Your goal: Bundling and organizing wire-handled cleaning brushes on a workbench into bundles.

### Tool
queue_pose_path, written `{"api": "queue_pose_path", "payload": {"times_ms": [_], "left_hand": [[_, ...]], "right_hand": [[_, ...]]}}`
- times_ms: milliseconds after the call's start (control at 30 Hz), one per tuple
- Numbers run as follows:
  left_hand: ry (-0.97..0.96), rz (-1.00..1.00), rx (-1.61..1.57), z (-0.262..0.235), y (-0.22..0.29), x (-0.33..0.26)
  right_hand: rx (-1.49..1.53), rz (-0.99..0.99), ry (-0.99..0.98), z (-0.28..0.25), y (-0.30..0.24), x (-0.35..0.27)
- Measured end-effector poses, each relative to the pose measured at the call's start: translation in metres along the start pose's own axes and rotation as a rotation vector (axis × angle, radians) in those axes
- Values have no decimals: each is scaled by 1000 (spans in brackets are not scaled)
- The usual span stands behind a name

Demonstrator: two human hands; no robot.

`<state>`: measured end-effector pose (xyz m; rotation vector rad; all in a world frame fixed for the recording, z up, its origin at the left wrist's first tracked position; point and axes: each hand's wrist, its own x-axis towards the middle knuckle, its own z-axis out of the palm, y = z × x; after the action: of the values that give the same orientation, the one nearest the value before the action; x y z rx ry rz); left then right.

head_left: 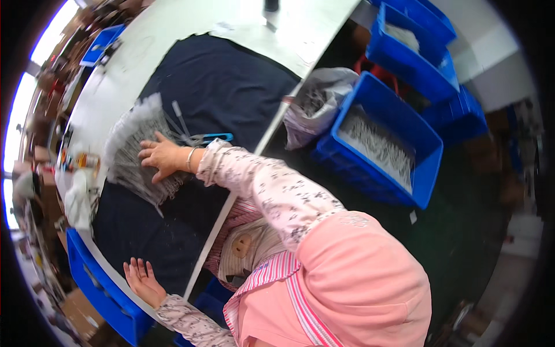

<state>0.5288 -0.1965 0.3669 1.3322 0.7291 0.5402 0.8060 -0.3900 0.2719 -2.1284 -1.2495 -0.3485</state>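
Observation:
My right hand (165,156), with a bracelet at the wrist, lies with fingers spread on a pile of thin grey-white strands (128,144). Their exact kind is too small to tell. The pile rests on a dark navy cloth (231,81) laid over the table. Close to my right wrist is a blue-handled cutting tool (214,137), partly behind the sleeve. One separate white-ended strand (179,114) sticks out past the pile. My left hand (144,283) is held over the cloth near the table's edge, palm partly turned up, fingers stretched out and holding nothing.
A white table (191,20) extends beyond the cloth. To the right stand a grey sack (300,124) and a blue crate (428,153) holding similar strands, with more blue crates (399,63) behind. Another blue bin (95,283) sits against the table's left side.

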Motion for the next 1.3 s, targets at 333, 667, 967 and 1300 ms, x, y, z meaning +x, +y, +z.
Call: {"api": "queue_pose_path", "payload": {"times_ms": [333, 667, 967, 1300], "left_hand": [[-126, -726, 215, 111, -20, 195], [-424, -583, 4, 177, -46, 179], [-387, -432, 17, 204, -65, 174], [-193, -466, 196, 202, -54, 170]], "right_hand": [[233, 78, 300, 9, 21, -28], [353, -7, 512, -8, 10, -16], [339, 92, 311, 9, 10, -16], [453, 145, 281, -2, 13, -18]]}}
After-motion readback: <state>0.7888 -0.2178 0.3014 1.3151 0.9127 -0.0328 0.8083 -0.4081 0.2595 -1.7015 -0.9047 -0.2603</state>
